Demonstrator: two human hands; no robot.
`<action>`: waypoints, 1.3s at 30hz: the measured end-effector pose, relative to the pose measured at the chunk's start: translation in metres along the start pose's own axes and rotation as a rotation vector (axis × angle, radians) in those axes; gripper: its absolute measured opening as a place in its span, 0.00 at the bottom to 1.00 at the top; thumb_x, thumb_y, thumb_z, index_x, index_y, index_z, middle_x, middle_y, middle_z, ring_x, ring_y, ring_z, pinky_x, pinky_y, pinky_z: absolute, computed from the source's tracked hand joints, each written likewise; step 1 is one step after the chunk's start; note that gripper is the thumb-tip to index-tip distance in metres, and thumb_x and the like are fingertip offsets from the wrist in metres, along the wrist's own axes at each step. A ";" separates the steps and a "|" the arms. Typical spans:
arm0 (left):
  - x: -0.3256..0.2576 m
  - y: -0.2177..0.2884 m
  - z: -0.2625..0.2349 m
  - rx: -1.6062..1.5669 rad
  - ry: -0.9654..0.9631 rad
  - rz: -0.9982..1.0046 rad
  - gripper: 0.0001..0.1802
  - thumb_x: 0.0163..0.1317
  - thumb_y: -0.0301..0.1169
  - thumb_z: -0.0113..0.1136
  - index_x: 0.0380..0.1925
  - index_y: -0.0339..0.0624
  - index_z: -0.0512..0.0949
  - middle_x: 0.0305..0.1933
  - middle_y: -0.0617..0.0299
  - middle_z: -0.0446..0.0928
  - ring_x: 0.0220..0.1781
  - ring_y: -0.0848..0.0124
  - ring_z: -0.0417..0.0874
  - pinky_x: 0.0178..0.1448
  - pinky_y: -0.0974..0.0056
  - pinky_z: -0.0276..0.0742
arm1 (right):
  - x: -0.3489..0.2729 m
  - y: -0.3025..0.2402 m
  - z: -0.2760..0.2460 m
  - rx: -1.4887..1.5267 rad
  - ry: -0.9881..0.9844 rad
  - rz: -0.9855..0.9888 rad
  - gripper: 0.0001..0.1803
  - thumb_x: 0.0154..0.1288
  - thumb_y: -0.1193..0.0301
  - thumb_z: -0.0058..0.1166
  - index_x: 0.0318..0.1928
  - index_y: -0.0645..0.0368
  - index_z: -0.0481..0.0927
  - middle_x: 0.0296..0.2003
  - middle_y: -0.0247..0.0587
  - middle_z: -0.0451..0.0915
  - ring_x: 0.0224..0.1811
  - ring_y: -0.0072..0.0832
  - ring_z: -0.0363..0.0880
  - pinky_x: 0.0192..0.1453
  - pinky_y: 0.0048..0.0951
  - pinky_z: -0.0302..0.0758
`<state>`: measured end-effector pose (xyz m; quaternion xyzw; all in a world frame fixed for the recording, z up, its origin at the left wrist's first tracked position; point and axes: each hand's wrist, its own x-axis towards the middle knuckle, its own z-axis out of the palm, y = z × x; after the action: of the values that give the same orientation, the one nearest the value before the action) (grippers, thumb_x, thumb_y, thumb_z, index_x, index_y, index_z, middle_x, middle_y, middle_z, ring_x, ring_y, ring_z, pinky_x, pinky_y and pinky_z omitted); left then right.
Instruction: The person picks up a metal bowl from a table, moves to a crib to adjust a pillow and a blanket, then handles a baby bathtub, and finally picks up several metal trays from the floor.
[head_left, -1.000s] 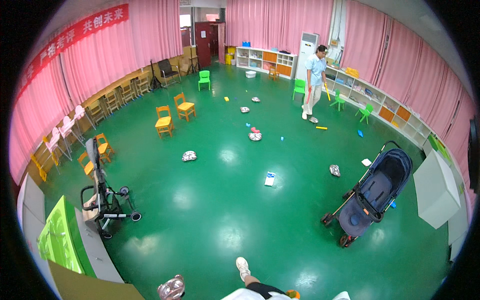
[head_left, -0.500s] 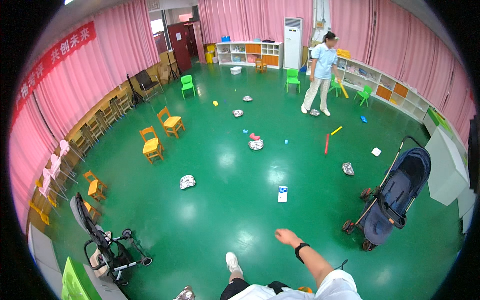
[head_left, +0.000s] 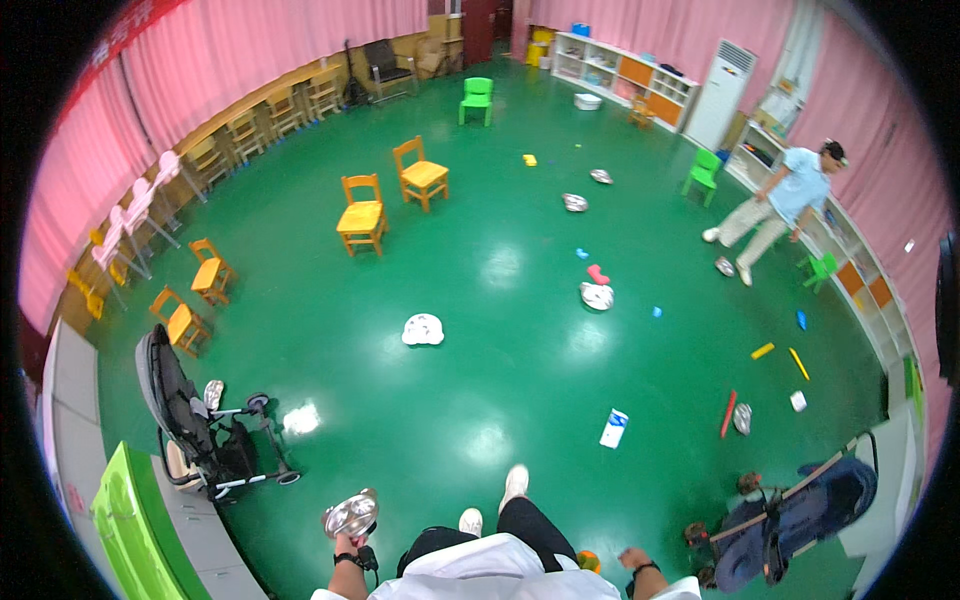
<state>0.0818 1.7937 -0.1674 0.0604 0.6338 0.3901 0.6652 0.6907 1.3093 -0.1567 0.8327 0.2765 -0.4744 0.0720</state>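
My left hand [head_left: 350, 543] is closed round the edge of a shiny silver metal tray [head_left: 351, 515] with rounded hollows, held low on my left side. My right hand [head_left: 633, 558] hangs low on the right beside my white top, near a small orange-and-green thing [head_left: 588, 561] at my waist. Its fingers are too small and blurred to read, and nothing shows in it. A white and blue packet [head_left: 614, 428] lies on the green floor ahead of my feet. Another silver tray [head_left: 423, 330] lies farther off, left of centre.
A grey stroller [head_left: 205, 430] stands at left, a dark blue stroller [head_left: 800, 520] at right. Wooden chairs [head_left: 362, 215] stand left of centre. Silver trays, a red stick [head_left: 728, 414] and yellow sticks [head_left: 798, 363] lie scattered. A person [head_left: 785, 205] in light blue stands near white shelves [head_left: 625, 75].
My view has turned left, and my left hand with the silver tray has come into it. My right hand has dropped lower. The other person's yellow stick is out of their hand.
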 end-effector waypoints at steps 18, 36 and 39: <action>0.091 0.085 0.207 -0.142 0.441 0.061 0.07 0.49 0.25 0.47 0.25 0.30 0.70 0.24 0.56 0.69 0.23 0.69 0.71 0.32 0.58 0.80 | 0.344 -0.509 -0.451 -0.042 0.407 -0.627 0.14 0.57 0.65 0.45 0.40 0.60 0.74 0.34 0.52 0.77 0.40 0.47 0.75 0.45 0.39 0.72; 0.331 0.051 0.316 0.291 0.573 -0.180 0.08 0.45 0.27 0.56 0.18 0.31 0.74 0.19 0.60 0.71 0.19 0.72 0.73 0.26 0.67 0.77 | 0.627 -0.809 -0.303 -0.488 -0.116 -0.678 0.12 0.58 0.64 0.41 0.38 0.56 0.73 0.35 0.51 0.76 0.38 0.49 0.74 0.43 0.44 0.71; 0.391 0.014 0.298 0.391 0.546 -0.162 0.09 0.46 0.28 0.56 0.17 0.30 0.74 0.17 0.60 0.72 0.20 0.73 0.74 0.25 0.69 0.75 | 0.691 -0.837 -0.279 -0.581 -0.072 -0.753 0.11 0.59 0.65 0.41 0.39 0.56 0.71 0.36 0.52 0.76 0.37 0.49 0.74 0.43 0.44 0.72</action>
<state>0.2985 2.1597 -0.4148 0.0294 0.8540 0.2089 0.4757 0.7322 2.3873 -0.4606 0.6032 0.6774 -0.3989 0.1347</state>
